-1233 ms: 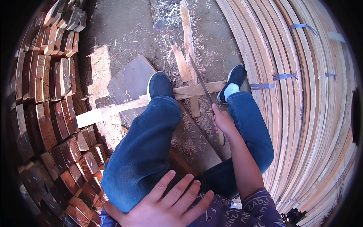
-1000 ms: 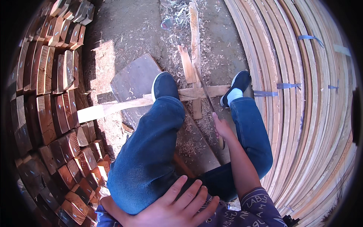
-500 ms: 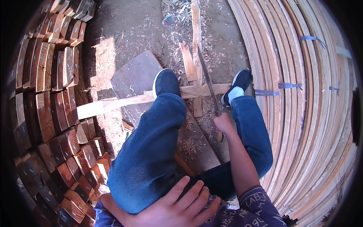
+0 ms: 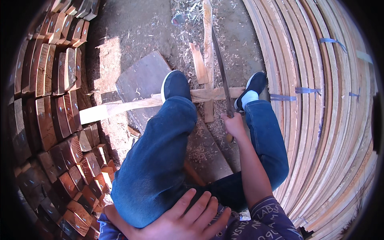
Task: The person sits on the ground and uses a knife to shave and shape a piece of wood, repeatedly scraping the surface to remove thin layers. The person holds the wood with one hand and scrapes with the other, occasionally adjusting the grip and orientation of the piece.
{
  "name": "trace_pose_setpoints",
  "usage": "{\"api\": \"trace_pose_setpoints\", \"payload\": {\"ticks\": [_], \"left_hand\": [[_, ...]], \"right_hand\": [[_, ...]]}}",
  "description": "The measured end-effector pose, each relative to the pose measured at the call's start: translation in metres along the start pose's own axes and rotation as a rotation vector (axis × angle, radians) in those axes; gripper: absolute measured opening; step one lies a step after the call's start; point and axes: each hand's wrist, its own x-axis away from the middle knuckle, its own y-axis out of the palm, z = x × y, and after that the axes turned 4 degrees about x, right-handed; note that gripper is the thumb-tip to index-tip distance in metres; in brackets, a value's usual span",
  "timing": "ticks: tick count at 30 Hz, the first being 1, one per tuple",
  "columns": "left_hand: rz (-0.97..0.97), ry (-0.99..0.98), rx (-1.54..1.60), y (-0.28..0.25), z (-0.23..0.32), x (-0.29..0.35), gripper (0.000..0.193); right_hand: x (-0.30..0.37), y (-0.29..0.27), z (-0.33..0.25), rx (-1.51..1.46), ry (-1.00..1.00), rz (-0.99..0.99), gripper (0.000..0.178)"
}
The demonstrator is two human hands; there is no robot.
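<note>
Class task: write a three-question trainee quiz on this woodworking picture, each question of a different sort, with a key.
1. True or false: the right hand grips a long blade.
2. The left hand rests on: A) the knee, B) a wood block, C) the blade.
3. Fill in: both shoes pin a pale wooden ____ laid across the ground.

Key: 1 true. 2 A: it lies flat on the left knee in blue jeans. 3 strip; the left shoe and right shoe stand on it.
</note>
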Motion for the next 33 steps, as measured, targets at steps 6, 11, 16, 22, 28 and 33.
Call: {"api": "trace_pose_setpoints", "payload": {"ticks": [6, 11, 16, 22, 28, 33], "left_hand": [[-0.078, 0.030, -0.117, -0.012, -0.002, -0.009, 0.046], [-0.074, 0.018, -0.118, -0.010, 0.004, -0.013, 0.044], [-0.028, 0.125, 0.119, -0.024, 0.001, -0.008, 0.051], [0.433, 0.282, 1.133, -0.064, -0.144, 0.013, 0.044], [0.721, -0.722, 0.052, 0.042, -0.405, -0.032, 0.031], [0.340, -0.889, -0.298, 0.081, -0.394, -0.053, 0.047]], "right_hand": [[-0.024, 0.015, 0.092, 0.085, 0.322, -0.065, 0.025], [0.003, -0.015, -0.012, -0.288, 0.127, -0.113, 0.024], [-0.004, -0.004, 0.014, -0.103, 0.039, 0.031, 0.025], [-0.002, 0.010, 0.073, 0.000, 0.314, -0.113, 0.026], [0.004, -0.003, 0.040, 0.018, 0.210, -0.169, 0.030], [0.015, 0.015, 0.047, -0.075, 0.108, -0.009, 0.038]]}}
